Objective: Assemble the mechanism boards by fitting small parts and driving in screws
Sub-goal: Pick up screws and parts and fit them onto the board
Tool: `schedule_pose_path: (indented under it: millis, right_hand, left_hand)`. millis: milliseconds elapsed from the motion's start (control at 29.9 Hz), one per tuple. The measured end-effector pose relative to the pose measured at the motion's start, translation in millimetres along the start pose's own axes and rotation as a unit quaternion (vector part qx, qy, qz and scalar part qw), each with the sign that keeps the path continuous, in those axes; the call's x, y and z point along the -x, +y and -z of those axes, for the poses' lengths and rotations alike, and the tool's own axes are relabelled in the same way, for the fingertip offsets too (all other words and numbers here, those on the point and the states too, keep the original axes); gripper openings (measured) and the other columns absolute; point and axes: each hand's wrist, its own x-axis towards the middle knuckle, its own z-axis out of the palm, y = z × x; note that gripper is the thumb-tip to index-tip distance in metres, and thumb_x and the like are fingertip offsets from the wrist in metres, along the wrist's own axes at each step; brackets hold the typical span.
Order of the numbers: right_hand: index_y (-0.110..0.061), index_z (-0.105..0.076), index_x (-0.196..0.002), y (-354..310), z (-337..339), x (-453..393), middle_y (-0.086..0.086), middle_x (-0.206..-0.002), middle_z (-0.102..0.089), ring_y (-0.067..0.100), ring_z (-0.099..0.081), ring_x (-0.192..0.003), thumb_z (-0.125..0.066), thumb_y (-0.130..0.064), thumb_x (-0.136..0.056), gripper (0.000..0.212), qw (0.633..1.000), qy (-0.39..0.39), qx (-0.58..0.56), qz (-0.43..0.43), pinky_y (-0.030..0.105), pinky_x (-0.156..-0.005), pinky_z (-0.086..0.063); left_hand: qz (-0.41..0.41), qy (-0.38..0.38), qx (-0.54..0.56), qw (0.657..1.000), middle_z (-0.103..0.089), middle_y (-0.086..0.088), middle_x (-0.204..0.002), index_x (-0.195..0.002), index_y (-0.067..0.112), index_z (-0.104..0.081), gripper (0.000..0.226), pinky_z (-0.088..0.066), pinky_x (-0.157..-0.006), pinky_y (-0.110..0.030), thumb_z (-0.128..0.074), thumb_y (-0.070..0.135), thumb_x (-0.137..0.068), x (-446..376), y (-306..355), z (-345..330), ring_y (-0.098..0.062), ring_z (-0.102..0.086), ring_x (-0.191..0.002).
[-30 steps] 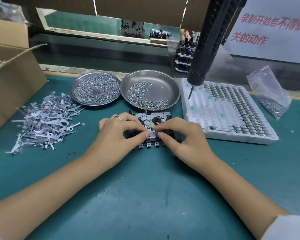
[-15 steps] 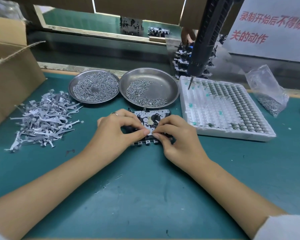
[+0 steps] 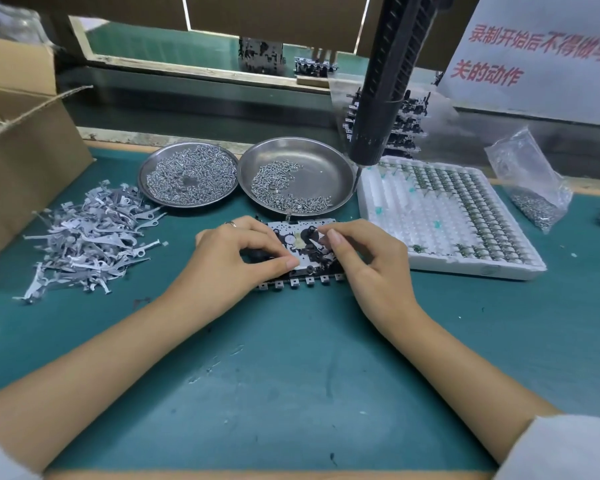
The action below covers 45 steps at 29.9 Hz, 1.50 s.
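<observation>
A mechanism board [image 3: 300, 249], a metal plate with black parts and a row of small tabs along its near edge, lies flat on the green mat. My left hand [image 3: 234, 259] curls over its left part, with the thumb tip pressed on the plate near the front. Over the board's right half, my right hand [image 3: 369, 263] pinches a small pale metal lever [image 3: 314, 242] between forefinger and thumb. An electric screwdriver [image 3: 383, 98] hangs above and behind the board, touched by neither hand.
A heap of grey metal levers [image 3: 90, 240] lies at the left beside a cardboard box [image 3: 25, 161]. Two steel dishes [image 3: 145, 180] [image 3: 321, 168] hold screws. A white foam tray [image 3: 430, 268] sits at the right, a plastic bag of screws [image 3: 530, 183] beyond it.
My right hand's fingers moved from the board's front edge up to its middle and now show the small lever. The left hand stayed on the board.
</observation>
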Motion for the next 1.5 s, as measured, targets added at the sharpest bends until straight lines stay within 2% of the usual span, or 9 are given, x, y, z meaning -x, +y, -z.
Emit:
schedule_pose_path:
  millis: [100,200,301,401,634,868,1169,1369,1503]
  right_hand:
    - [-0.017,-0.071,-0.097,-1,-1,0,-0.009,-0.084,-0.065,0.007,-0.062,-0.083,-0.055,-0.016,-0.090,0.017,1.000,0.012,-0.006,0.012,0.017,-0.073,-0.048]
    - [-0.019,-0.070,-0.097,-1,-1,1,-0.005,-0.085,-0.066,0.013,-0.065,-0.085,-0.055,-0.015,-0.090,0.017,0.999,0.018,-0.017,0.023,0.027,-0.072,-0.052]
    - [-0.010,-0.072,-0.096,2,-2,2,-0.007,-0.084,-0.066,0.009,-0.063,-0.083,-0.056,-0.012,-0.089,0.018,0.999,0.014,-0.002,0.043,0.022,-0.076,-0.050]
    - [-0.006,-0.072,-0.095,2,-2,3,-0.002,-0.082,-0.066,0.010,-0.062,-0.081,-0.056,-0.013,-0.090,0.019,0.999,0.007,0.009,0.053,0.024,-0.075,-0.050]
    - [-0.010,-0.073,-0.093,2,-3,2,0.002,-0.077,-0.066,0.013,-0.060,-0.075,-0.056,-0.015,-0.089,0.018,0.998,0.000,0.011,0.066,0.029,-0.069,-0.048]
    - [-0.012,-0.073,-0.092,5,-3,-1,0.000,-0.078,-0.067,0.011,-0.062,-0.077,-0.056,-0.017,-0.089,0.018,0.998,-0.002,0.013,0.062,0.031,-0.070,-0.049]
    - [-0.014,-0.074,-0.093,5,-4,0,0.001,-0.076,-0.066,0.014,-0.061,-0.075,-0.057,-0.017,-0.089,0.018,0.999,-0.004,0.005,0.052,0.036,-0.068,-0.048]
    - [-0.013,-0.074,-0.092,4,-3,1,-0.002,-0.076,-0.066,0.014,-0.062,-0.075,-0.057,-0.017,-0.089,0.018,0.999,-0.001,0.002,0.049,0.037,-0.068,-0.049]
    - [-0.014,-0.074,-0.092,3,-3,0,-0.001,-0.077,-0.067,0.016,-0.063,-0.076,-0.057,-0.017,-0.088,0.018,0.999,-0.004,0.001,0.039,0.040,-0.069,-0.050]
  left_hand:
    - [-0.027,0.006,-0.016,1.000,-0.063,0.017,-0.089,-0.087,0.036,-0.074,0.025,-0.039,-0.101,-0.037,-0.071,0.049,-0.065,-2,0,4,-0.002,-0.059,-0.088]
    - [-0.070,0.096,-0.065,0.991,-0.066,0.002,-0.097,-0.104,0.021,-0.072,0.023,-0.041,-0.087,-0.020,-0.065,0.032,-0.085,-18,-3,17,-0.009,-0.058,-0.085]
    - [-0.021,0.153,-0.249,0.956,-0.062,-0.014,-0.112,-0.117,0.015,-0.066,0.026,-0.042,-0.091,-0.034,-0.057,0.018,-0.093,-48,-22,44,-0.029,-0.057,-0.098]
    - [0.090,0.078,-0.360,0.925,-0.057,-0.016,-0.125,-0.130,0.017,-0.056,0.037,-0.041,-0.096,-0.042,-0.057,0.018,-0.093,-72,-37,59,-0.037,-0.051,-0.115]
    - [0.131,0.116,-0.339,0.924,-0.072,-0.007,-0.099,-0.094,0.021,-0.074,0.010,-0.048,-0.083,-0.035,-0.067,0.022,-0.087,-80,-39,61,-0.031,-0.062,-0.098]
    - [0.039,0.203,-0.358,0.910,-0.073,-0.009,-0.095,-0.098,0.021,-0.075,0.014,-0.043,-0.084,-0.036,-0.066,0.026,-0.088,-69,-35,61,-0.034,-0.063,-0.095]
    - [0.022,0.196,-0.310,0.930,-0.073,-0.005,-0.091,-0.091,0.019,-0.072,0.013,-0.041,-0.093,-0.042,-0.064,0.029,-0.089,-63,-44,58,-0.029,-0.064,-0.091]
    - [-0.011,0.225,-0.350,0.909,-0.070,-0.003,-0.084,-0.083,0.021,-0.069,0.012,-0.022,-0.085,-0.035,-0.065,0.031,-0.088,-61,-47,58,-0.028,-0.056,-0.087]
    - [-0.032,0.226,-0.282,0.932,-0.069,-0.007,-0.091,-0.090,0.014,-0.069,0.008,-0.032,-0.090,-0.037,-0.062,0.016,-0.090,-60,-44,56,-0.030,-0.059,-0.088]
